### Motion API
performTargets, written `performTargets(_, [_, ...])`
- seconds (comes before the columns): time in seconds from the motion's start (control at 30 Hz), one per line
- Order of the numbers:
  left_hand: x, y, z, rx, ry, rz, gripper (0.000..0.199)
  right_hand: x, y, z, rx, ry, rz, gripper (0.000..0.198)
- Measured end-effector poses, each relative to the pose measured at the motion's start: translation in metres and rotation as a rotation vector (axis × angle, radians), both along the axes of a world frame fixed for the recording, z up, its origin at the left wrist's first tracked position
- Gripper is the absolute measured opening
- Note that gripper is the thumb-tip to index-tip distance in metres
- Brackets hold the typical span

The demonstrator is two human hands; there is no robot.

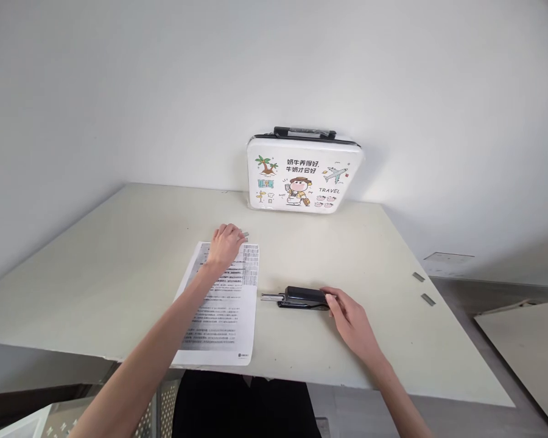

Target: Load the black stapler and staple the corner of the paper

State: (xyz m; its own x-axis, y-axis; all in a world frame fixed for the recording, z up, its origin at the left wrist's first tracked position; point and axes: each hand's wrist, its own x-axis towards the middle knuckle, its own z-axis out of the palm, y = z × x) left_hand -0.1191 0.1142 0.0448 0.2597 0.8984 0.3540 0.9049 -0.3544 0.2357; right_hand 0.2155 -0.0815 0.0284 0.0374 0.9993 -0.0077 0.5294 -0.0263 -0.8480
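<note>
On the table, my right hand [349,316] grips the rear end of a black stapler [305,297]. A metal rail [271,297] sticks out of the stapler's front, pointing left toward the paper. My left hand [227,244] rests over the top edge of a printed sheet of paper [219,328], its fingers curled downward. Small grey staple strips [245,235] lie right at its thumb and fingertips. Whether the fingers pinch one of them is hidden. My left forearm crosses over the printed text.
A white case with cartoon prints [301,176] stands upright against the wall at the back of the table [95,261]. Two more grey strips, one farther back [418,277] and one nearer [428,299], lie by the right edge. A perforated chair part [167,404] shows below left.
</note>
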Motion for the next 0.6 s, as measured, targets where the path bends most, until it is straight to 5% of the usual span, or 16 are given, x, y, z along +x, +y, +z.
performTargets(0.2, [-0.001, -0.018, 0.006, 0.031, -0.016, -0.02, 0.012, 0.0, 0.0, 0.0, 0.014, -0.02, 0.007, 0.053])
performTargets(0.6, [0.01, -0.009, 0.009, -0.042, -0.147, -0.035, 0.015, 0.0, -0.001, 0.003, 0.038, -0.025, 0.015, 0.054])
